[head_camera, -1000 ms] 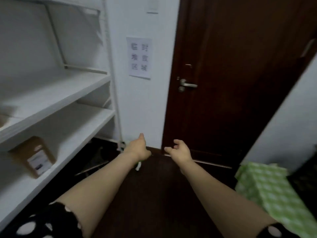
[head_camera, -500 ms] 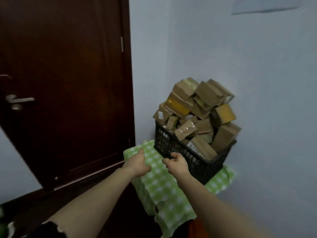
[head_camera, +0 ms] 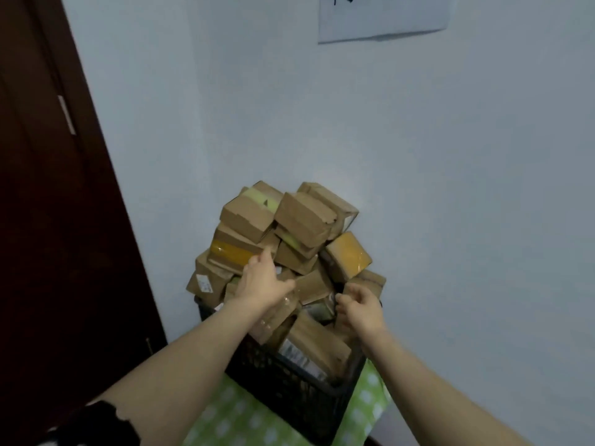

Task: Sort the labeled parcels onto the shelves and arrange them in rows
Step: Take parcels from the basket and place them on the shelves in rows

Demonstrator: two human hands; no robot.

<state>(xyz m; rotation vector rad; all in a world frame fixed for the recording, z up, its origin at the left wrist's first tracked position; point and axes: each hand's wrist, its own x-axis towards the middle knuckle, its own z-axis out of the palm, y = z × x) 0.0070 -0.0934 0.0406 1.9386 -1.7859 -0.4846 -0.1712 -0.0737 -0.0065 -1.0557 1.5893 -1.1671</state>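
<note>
Head view: left hand (head_camera: 264,282) open on parcels (head_camera: 302,217), right hand (head_camera: 361,308) half-curled (hold unclear) at crate (head_camera: 289,383) rim

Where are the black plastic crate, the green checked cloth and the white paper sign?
Black plastic crate (head_camera: 289,387): head view, front lattice wall.
Green checked cloth (head_camera: 231,420): head view, bare part before the crate.
White paper sign (head_camera: 383,20): head view, lower middle.
</note>
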